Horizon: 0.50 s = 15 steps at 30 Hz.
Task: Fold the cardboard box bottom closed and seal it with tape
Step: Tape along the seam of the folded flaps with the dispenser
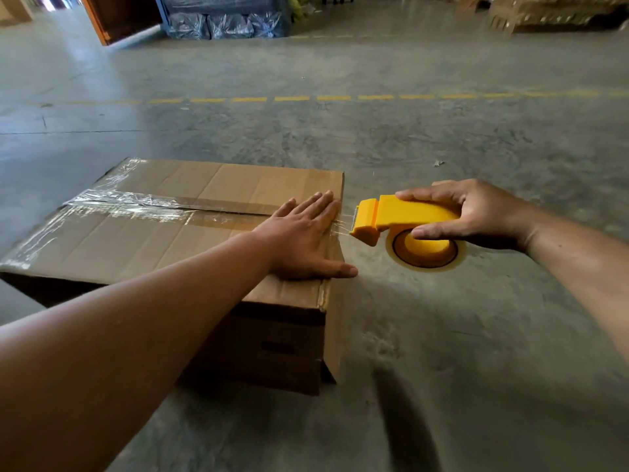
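Observation:
A brown cardboard box (143, 240) lies on the concrete floor with its flaps folded flat on top. Clear tape (143, 204) runs along the centre seam from the left edge towards the right. My left hand (303, 238) lies flat, fingers spread, on the box top at the right end of the seam, pressing the tape down. Just off the box's right edge, my right hand (473, 212) grips a yellow tape dispenser (405, 223) holding a clear roll. Thin strands of tape stretch between the dispenser's blade and the box edge.
The concrete floor (408, 335) spreads out to the right and front. A dashed yellow line (306, 98) crosses the floor beyond the box. Plastic-wrapped bundles (224, 25) and an orange frame (98, 25) stand far back; stacked cartons (551, 11) sit at the far right.

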Each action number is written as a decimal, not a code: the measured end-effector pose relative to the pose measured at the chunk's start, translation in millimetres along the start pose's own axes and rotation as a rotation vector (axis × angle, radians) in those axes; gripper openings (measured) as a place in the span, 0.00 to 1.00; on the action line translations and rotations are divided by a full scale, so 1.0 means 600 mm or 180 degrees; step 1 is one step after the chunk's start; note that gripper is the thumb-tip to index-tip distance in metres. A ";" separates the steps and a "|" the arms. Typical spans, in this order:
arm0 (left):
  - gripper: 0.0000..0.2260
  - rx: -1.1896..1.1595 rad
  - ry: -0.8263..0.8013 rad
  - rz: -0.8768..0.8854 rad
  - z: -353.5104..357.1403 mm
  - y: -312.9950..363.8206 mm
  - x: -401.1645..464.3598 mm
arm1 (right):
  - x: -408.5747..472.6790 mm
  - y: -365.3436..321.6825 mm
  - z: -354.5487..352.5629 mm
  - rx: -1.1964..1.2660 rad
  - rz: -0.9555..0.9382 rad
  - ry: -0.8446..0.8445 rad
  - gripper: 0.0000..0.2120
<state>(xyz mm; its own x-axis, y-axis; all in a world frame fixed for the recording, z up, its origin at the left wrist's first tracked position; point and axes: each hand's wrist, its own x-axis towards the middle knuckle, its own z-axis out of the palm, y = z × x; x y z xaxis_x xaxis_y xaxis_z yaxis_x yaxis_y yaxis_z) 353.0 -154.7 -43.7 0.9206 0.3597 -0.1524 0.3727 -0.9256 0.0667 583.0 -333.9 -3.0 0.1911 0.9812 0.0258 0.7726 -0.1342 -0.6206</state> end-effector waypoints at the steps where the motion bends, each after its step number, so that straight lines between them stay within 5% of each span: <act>1: 0.55 0.0003 0.0002 -0.0006 0.000 -0.002 0.000 | 0.000 0.001 0.004 -0.0014 0.0008 0.0004 0.32; 15: 0.54 -0.0017 0.0030 0.0054 0.004 -0.002 -0.001 | 0.030 0.009 0.047 0.0124 0.0131 -0.0134 0.29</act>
<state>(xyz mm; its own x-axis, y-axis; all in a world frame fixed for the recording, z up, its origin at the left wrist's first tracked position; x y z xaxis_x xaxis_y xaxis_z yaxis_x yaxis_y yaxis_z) 351.7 -154.1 -46.1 0.9278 0.3452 -0.1418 0.3577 -0.9309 0.0744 573.8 -313.3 -27.8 0.1958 0.9801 -0.0328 0.7403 -0.1697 -0.6505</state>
